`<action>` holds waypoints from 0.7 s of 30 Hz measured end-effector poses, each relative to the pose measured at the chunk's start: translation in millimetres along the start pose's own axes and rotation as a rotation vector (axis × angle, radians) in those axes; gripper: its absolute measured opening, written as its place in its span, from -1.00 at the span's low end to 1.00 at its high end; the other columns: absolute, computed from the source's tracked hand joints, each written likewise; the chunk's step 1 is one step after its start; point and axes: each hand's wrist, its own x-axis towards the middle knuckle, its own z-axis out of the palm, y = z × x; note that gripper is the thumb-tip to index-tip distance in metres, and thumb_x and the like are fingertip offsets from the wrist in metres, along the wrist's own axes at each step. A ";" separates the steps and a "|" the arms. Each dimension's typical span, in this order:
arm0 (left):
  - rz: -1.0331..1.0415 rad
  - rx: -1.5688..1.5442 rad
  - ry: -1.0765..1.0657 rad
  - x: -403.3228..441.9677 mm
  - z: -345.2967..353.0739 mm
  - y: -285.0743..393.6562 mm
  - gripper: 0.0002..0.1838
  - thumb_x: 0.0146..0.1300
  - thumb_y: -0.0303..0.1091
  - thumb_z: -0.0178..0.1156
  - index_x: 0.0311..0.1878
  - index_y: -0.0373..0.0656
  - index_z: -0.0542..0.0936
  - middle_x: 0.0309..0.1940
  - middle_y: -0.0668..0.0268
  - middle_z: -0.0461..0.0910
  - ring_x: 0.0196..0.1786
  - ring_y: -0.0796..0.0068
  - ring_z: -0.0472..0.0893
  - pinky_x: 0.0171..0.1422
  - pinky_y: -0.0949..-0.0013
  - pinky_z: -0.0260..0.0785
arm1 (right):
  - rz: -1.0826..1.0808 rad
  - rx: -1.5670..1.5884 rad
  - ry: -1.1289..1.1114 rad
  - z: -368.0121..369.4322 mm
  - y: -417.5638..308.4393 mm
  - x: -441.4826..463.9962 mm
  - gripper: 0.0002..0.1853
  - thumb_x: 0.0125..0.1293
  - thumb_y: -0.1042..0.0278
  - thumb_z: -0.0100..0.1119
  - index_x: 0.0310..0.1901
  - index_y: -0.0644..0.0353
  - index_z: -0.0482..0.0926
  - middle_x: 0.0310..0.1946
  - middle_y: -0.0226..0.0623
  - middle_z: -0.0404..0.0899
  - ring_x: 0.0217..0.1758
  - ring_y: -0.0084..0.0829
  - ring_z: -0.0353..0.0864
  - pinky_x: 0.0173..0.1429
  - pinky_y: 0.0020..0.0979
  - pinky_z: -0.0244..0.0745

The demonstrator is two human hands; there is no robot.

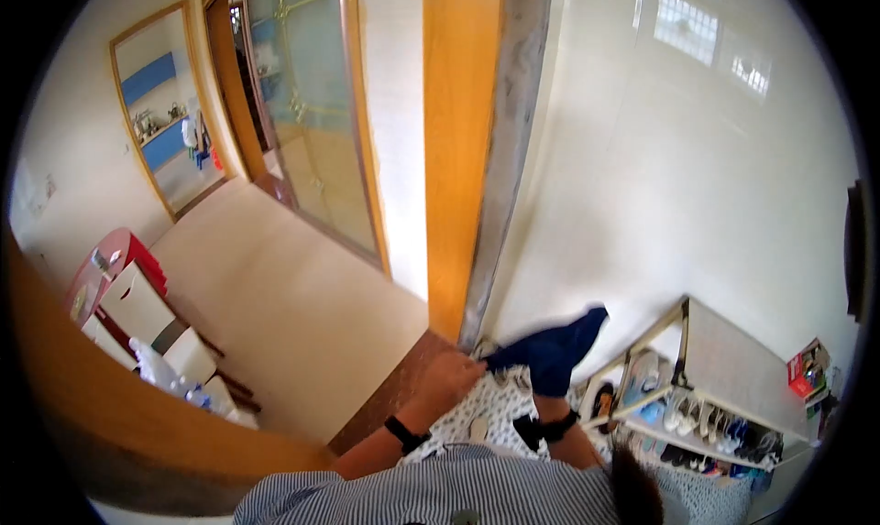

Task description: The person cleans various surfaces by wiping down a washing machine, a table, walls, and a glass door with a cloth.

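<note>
My left hand sensibly pinches the long, likely soft dark-blue cloth by its left end; my covered right hand I can't read.

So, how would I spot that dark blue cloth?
Follow the tall orange wooden post down to its foot, then look slightly right. The dark blue cloth covers most of the right hand, tapering to the left hand. Unlike the shoes on the rack, it is plain fabric, held up.
</note>
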 end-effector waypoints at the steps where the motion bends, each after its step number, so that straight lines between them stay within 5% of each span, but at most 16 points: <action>1: -0.046 -0.134 0.018 18.8 25.5 -3.2 -0.86 0.21 -0.40 0.26 -0.18 -0.21 0.67 -0.45 0.18 0.56 -0.27 0.17 0.56 -0.16 0.17 0.40 | 0.034 -0.036 0.023 1.2 22.2 1.4 -0.23 0.24 0.31 0.07 0.36 0.66 0.07 0.37 0.48 0.02 0.44 0.32 0.05 0.54 0.11 -0.16; 4: -0.275 -0.216 -0.233 51.4 83.6 -19.5 -0.68 0.29 -0.34 0.21 0.08 -0.21 0.55 -0.26 0.07 0.59 -0.15 0.07 0.57 0.00 0.09 0.41 | 0.125 -0.066 0.048 21.6 75.4 0.6 -0.24 0.21 0.34 0.07 0.35 0.67 0.08 0.35 0.47 0.04 0.43 0.29 0.09 0.54 0.11 -0.12; 6: -0.360 -0.228 -0.254 65.0 120.9 -40.8 -0.67 0.32 -0.34 0.15 0.11 -0.22 0.51 -0.20 0.06 0.57 -0.11 0.04 0.57 0.07 0.08 0.42 | 0.095 -0.072 0.007 43.9 108.2 1.8 -0.25 0.19 0.37 0.06 0.35 0.67 0.10 0.34 0.47 0.05 0.42 0.27 0.12 0.53 0.11 -0.10; 9: -0.551 -0.163 -0.350 88.1 139.6 -81.9 -0.77 0.36 -0.38 0.09 0.03 -0.22 0.52 -0.18 0.01 0.55 -0.08 -0.01 0.57 0.04 0.09 0.44 | -0.206 -0.173 -0.237 72.4 152.8 -0.5 -0.21 0.16 0.28 0.11 0.26 0.79 0.09 0.32 0.67 -0.04 0.39 0.56 -0.01 0.48 0.32 -0.17; 10: -0.659 -0.153 -0.340 89.0 144.9 -94.4 -0.79 0.37 -0.39 0.08 0.01 -0.23 0.52 -0.19 0.00 0.54 -0.09 -0.02 0.57 0.00 0.09 0.45 | -0.115 -0.220 -0.362 74.6 137.5 14.8 -0.22 0.32 0.32 0.09 0.37 0.70 -0.02 0.40 0.66 -0.23 0.46 0.54 -0.10 0.51 0.22 -0.13; 14: -0.512 -0.089 0.186 110.5 107.6 -154.4 -0.85 0.39 -0.42 0.08 -0.06 -0.26 0.50 -0.31 -0.02 0.57 -0.34 -0.09 0.57 -0.26 0.04 0.42 | -0.244 -0.169 -0.227 136.2 121.9 61.9 -0.19 0.33 0.37 0.20 0.41 0.65 -0.02 0.42 0.56 -0.17 0.48 0.42 -0.04 0.49 0.12 0.00; 16: -0.849 -0.206 0.187 138.4 67.9 -175.2 -0.86 0.43 -0.42 0.09 -0.04 -0.26 0.51 -0.38 0.05 0.58 -0.36 0.07 0.61 -0.30 0.18 0.42 | -0.347 -0.138 -0.180 178.4 97.4 98.6 -0.14 0.34 0.29 0.21 0.44 0.61 -0.06 0.45 0.51 -0.19 0.50 0.40 -0.05 0.48 0.13 0.00; 18: -0.970 -0.372 0.362 168.6 39.3 -222.1 -0.86 0.45 -0.43 0.08 -0.01 -0.24 0.51 -0.45 0.15 0.57 -0.37 0.29 0.63 -0.30 0.33 0.43 | -0.322 -0.025 -0.120 228.6 66.3 146.8 -0.10 0.27 0.21 0.26 0.41 0.61 -0.03 0.42 0.54 -0.17 0.47 0.46 -0.05 0.48 0.21 -0.03; 21: -0.543 -0.513 0.756 248.6 -7.3 -305.9 -0.81 0.43 -0.50 0.07 0.06 -0.26 0.49 -0.22 0.14 0.55 -0.24 0.42 0.61 -0.16 0.43 0.45 | -0.391 -0.006 0.035 304.0 2.7 263.1 -0.06 0.26 0.24 0.21 0.45 0.55 -0.15 0.45 0.55 -0.24 0.52 0.47 -0.19 0.52 0.25 -0.17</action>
